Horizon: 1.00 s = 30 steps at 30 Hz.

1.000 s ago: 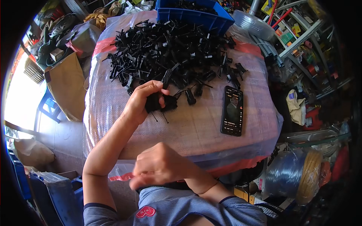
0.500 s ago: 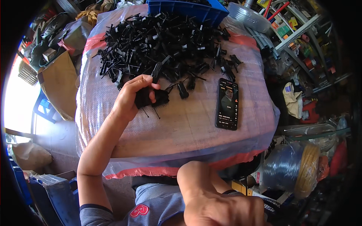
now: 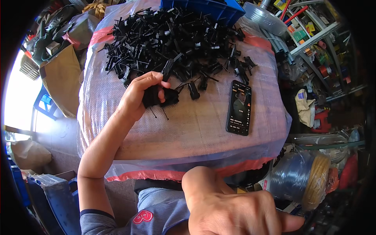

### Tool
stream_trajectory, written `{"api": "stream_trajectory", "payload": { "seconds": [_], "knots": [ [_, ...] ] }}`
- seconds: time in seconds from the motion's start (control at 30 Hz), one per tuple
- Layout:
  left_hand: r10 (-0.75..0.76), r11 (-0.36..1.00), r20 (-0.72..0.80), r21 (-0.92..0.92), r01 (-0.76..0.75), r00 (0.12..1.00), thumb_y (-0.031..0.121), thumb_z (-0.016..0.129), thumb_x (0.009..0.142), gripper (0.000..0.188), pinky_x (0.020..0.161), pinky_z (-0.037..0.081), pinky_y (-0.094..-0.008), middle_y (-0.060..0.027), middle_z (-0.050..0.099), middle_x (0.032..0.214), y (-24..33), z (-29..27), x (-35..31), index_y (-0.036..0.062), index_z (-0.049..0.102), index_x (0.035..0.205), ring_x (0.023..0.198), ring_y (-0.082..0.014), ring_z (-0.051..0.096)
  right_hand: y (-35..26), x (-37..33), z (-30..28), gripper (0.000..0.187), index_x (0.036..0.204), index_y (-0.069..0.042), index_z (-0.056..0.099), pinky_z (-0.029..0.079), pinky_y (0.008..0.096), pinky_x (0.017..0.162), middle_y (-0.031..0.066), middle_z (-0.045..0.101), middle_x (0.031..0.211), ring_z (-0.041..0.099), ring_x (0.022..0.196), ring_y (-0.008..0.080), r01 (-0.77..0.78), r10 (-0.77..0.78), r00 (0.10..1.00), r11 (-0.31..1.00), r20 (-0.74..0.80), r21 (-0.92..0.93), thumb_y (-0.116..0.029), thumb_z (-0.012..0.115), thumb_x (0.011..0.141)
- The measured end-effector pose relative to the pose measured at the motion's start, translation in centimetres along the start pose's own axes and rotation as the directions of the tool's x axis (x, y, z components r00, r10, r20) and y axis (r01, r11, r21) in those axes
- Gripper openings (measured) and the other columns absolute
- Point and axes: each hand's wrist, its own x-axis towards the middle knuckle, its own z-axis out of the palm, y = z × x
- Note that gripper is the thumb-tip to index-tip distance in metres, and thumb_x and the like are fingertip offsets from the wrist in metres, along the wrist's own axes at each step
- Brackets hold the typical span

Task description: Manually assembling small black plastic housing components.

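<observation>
My left hand [image 3: 138,94] reaches over the table and is closed round a small black plastic part [image 3: 150,98] with thin prongs hanging below it. Another black piece shows against its fingertips, where I cannot tell whether it is held or only lies there. Just beyond is a heap of similar black parts [image 3: 156,43]. My right hand [image 3: 235,213] is raised close to the camera at the lower edge, back of the hand up. One of its fingers points to the right; the others are hidden, and nothing shows in it.
A phone [image 3: 239,107] with a lit screen lies right of the parts on the sheet-covered table [image 3: 188,135]. At the far edge stands a blue crate [image 3: 203,9]. Coils of tubing [image 3: 291,176] and a cluttered rack [image 3: 315,39] are on the right; a blue bin [image 3: 60,199] is at lower left.
The whole view has shifted slightly. A finger of my right hand now sticks out to the right, where the hand looked fist-like before. My left hand keeps its grip.
</observation>
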Motion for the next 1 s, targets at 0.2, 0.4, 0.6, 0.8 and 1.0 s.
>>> {"api": "stream_trajectory", "payload": {
  "seconds": [0.2, 0.4, 0.6, 0.8, 1.0],
  "knots": [
    [0.003, 1.000, -0.010, -0.002, -0.003, 1.000, 0.020, 0.052, 0.086, 0.018, 0.060, 0.046, -0.0284, -0.0061, 0.060, 0.078, 0.0, 0.1, 0.0, 0.0018, 0.057, 0.084, 0.060, -0.0137, 0.054, 1.6, 0.4, -0.2, 0.054, 0.043, -0.011, 0.041, 0.049, 0.0339, 0.066, 0.0034, 0.040, 0.047, 0.043, 0.045, 0.0154, 0.437, -0.402, 0.899, 0.808, 0.172, -0.396, -0.022, 0.039, 0.096],
    [0.004, 1.000, 0.010, -0.011, -0.004, 1.000, 0.019, 0.052, 0.086, 0.018, 0.060, 0.047, -0.0287, -0.0063, 0.061, 0.080, -0.1, -0.3, 0.0, 0.0017, 0.056, 0.086, 0.061, -0.0135, 0.054, 0.0, -1.5, 1.2, 0.050, 0.047, -0.010, 0.050, 0.054, 0.0354, 0.076, 0.0025, 0.048, 0.050, 0.053, 0.053, 0.0141, 0.145, -0.160, 0.987, 0.935, -0.018, -0.323, -0.022, 0.040, 0.095],
    [0.026, 0.999, -0.030, 0.021, -0.025, 0.999, 0.020, 0.052, 0.086, 0.019, 0.059, 0.045, -0.0273, -0.0056, 0.060, 0.077, 0.0, -0.2, -0.1, 0.0019, 0.057, 0.084, 0.060, -0.0135, 0.053, -0.4, -1.5, 1.0, 0.052, 0.047, -0.007, 0.050, 0.053, 0.0389, 0.078, 0.0058, 0.050, 0.051, 0.054, 0.055, 0.0169, 0.148, -0.136, 0.989, 0.932, 0.060, -0.330, -0.021, 0.037, 0.096],
    [-0.009, 1.000, 0.004, 0.026, 0.009, 1.000, 0.021, 0.053, 0.086, 0.020, 0.060, 0.045, -0.0272, -0.0057, 0.060, 0.076, 0.0, 0.0, 0.1, 0.0019, 0.057, 0.084, 0.060, -0.0134, 0.053, 0.9, 0.7, -1.0, 0.054, 0.047, -0.003, 0.050, 0.051, 0.0407, 0.078, 0.0084, 0.048, 0.050, 0.054, 0.054, 0.0198, 0.440, -0.302, 0.871, 0.830, 0.388, -0.342, -0.019, 0.036, 0.096],
    [0.006, 1.000, -0.023, 0.030, -0.005, 1.000, 0.021, 0.054, 0.086, 0.020, 0.059, 0.045, -0.0273, -0.0056, 0.060, 0.076, 0.1, 0.1, -0.2, 0.0018, 0.057, 0.084, 0.060, -0.0132, 0.053, -1.1, 0.1, -0.9, 0.053, 0.045, -0.007, 0.040, 0.047, 0.0338, 0.060, 0.0052, 0.037, 0.047, 0.041, 0.043, 0.0169, -0.041, 0.056, 0.993, 0.989, 0.104, -0.142, -0.022, 0.039, 0.096]
  ]
}}
